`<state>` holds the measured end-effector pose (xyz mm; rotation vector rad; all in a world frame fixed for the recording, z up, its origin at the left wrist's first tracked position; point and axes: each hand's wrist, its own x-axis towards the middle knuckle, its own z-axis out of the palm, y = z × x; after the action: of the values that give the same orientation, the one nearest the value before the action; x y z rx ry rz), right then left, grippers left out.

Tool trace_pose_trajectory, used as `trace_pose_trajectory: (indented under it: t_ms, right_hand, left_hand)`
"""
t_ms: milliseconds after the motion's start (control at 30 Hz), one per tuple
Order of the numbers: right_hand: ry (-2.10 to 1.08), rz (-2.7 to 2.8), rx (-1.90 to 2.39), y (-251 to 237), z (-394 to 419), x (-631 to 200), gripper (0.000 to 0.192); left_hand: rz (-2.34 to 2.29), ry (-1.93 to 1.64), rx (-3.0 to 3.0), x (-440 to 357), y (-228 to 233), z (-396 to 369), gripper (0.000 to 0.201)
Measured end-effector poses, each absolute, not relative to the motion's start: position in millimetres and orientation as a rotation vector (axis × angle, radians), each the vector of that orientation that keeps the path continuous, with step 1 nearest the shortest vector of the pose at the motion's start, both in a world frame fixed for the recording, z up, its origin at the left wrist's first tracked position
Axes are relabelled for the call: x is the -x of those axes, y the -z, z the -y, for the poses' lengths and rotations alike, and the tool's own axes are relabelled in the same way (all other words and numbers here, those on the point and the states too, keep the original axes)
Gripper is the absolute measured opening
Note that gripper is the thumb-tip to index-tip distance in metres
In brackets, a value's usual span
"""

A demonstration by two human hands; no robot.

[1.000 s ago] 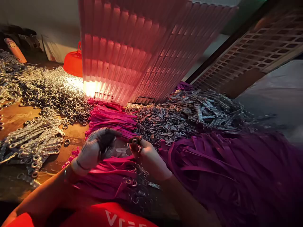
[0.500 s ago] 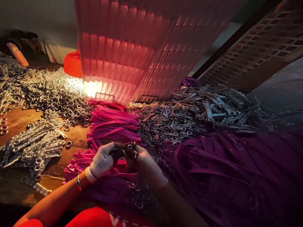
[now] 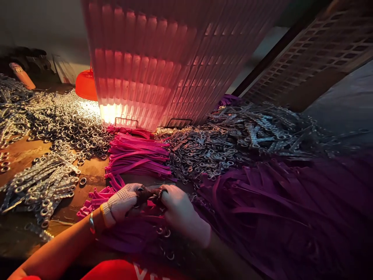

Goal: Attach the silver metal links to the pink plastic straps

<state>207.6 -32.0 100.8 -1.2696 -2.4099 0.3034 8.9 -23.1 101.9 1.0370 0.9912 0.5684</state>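
Both my hands wear white gloves with dark, soiled fingers and meet above the strips. My left hand [image 3: 124, 204], dotted on the back, is closed, with a small glint of metal at its thumb. Against it, my right hand [image 3: 181, 214] is closed in a pinch around a small metal ring [image 3: 160, 193], partly hidden by the fingers. Whether one piece joins the two hands, I cannot tell. Pink-purple flat strips [image 3: 138, 155] lie in a bundle just beyond my hands, with more beneath them. Several loose rings [image 3: 164, 232] rest below my right hand.
A heap of metal rings [image 3: 78, 128] and ringed metal strips [image 3: 43, 181] covers the left. More metal pieces [image 3: 210, 151] are piled behind, and purple strips [image 3: 279, 202] fill the right. A red lamp [image 3: 86, 85] hangs beside a ribbed translucent panel [image 3: 140, 74] standing at the back.
My hands have lowered slightly, and my right hand has turned so its back faces up more. The ring that showed between the fingertips is now more covered. The view has shifted slightly.
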Motion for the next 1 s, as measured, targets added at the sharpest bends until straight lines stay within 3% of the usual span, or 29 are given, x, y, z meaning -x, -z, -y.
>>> trace_pose_trajectory:
  t_ms: [167, 233, 433, 600, 700, 800, 1000]
  right_hand:
    - [-0.722, 2.447, 1.290, -123.1, 22.9, -215.0, 0.016]
    - [-0.733, 2.425, 1.261, -123.9, 22.0, -212.5, 0.015]
    - [-0.049, 2.179, 1.315, -86.1, 30.8, -201.8, 0.014]
    - [0.177, 2.236, 1.262, -64.3, 27.8, -216.4, 0.015]
    - [0.056, 2.293, 1.301, -66.0, 19.9, -230.4, 0.021]
    - [-0.080, 2.321, 1.321, -71.0, 13.3, -238.2, 0.024]
    - [-0.597, 1.946, 1.430, -71.1, 1.5, -237.0, 0.016]
  left_hand:
    - [-1.016, -0.558, -1.332, -9.1, -122.4, 21.0, 0.022]
    - [-1.006, -0.529, -1.286, -11.2, -124.5, 18.8, 0.016]
    - [-1.008, -0.656, -0.948, -22.9, -106.0, 9.0, 0.014]
    - [-1.024, -0.458, -1.084, -32.0, -111.6, -9.2, 0.009]
    - [-0.976, -0.300, -1.341, -35.9, -128.2, -24.0, 0.002]
    - [-0.893, -0.244, -1.426, -41.8, -130.9, -32.8, 0.007]
    - [-0.965, -0.529, -1.373, -63.3, -99.3, -50.2, 0.020]
